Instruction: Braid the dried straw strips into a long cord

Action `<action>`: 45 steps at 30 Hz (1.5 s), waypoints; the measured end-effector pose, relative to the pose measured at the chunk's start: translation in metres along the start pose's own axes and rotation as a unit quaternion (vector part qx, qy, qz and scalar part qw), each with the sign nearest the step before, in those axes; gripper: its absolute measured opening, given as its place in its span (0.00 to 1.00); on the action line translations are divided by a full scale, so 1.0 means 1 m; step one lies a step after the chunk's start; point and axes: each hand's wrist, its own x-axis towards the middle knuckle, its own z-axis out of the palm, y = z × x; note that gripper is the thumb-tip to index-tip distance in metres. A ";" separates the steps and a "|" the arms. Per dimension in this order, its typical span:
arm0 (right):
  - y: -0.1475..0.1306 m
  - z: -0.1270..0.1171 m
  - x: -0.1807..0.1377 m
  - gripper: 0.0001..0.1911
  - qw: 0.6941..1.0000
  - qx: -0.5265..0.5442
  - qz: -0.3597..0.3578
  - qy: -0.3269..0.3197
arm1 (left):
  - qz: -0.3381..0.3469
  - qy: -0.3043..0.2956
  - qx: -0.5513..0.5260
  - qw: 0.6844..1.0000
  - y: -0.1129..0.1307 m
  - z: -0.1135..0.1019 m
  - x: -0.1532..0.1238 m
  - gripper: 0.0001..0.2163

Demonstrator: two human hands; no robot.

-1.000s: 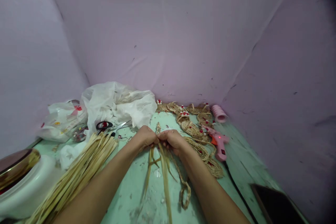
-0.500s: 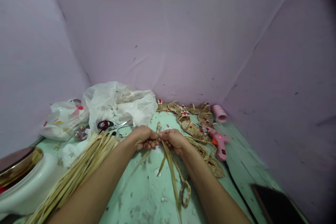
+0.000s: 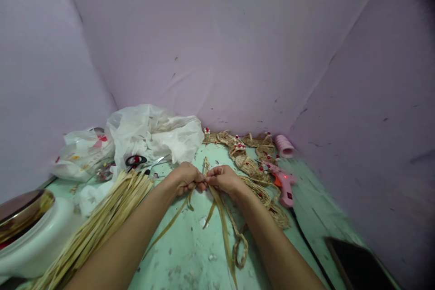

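Both my hands meet over the middle of the green table (image 3: pixel 183 240). My left hand (image 3: pixel 187 178) is closed, pinching flat dried fibre strips (image 3: pixel 173 221) that trail down to the left. My right hand (image 3: pixel 222 178) pinches broader fibre strips (image 3: pixel 222 226), which hang toward the table's near side. A short braided end (image 3: pixel 205 164) sticks up beyond my fingertips, between the hands. Beside the right wrist, a thin braided cord (image 3: pixel 240 253) curls into a loop. My fingers hide the spot where the strips cross.
A bundle of dried strips (image 3: pixel 112 208) lies left, near black-handled scissors (image 3: pixel 136 160) and white plastic bags (image 3: pixel 156 131). Right are braided pieces with red and white beads (image 3: pixel 249 165), a pink glue gun (image 3: pixel 286 186) with its cord, a pink thread spool (image 3: pixel 284 146) and a dark flat device (image 3: pixel 356 263).
The strip at my left hand has swung and now hangs clearly down-left, no longer blurred. My fingers have shifted slightly around the strips; the surrounding things stay put.
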 end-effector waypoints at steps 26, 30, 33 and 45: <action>-0.019 0.004 -0.013 0.07 0.978 -0.203 -0.046 0.032 | 0.067 0.002 -0.056 0.996 -0.003 -0.005 -0.001 0.06; -0.019 -0.003 -0.007 0.08 0.988 -0.007 0.027 0.151 | 0.067 -0.050 -0.066 0.994 -0.005 -0.010 0.000 0.09; -0.017 0.006 -0.006 0.06 0.987 0.093 0.093 0.091 | 0.069 -0.058 -0.066 0.994 -0.005 -0.011 0.000 0.09; 0.007 0.024 -0.012 0.07 0.988 0.134 0.035 0.070 | 0.103 -0.017 -0.027 0.994 -0.008 -0.010 0.002 0.07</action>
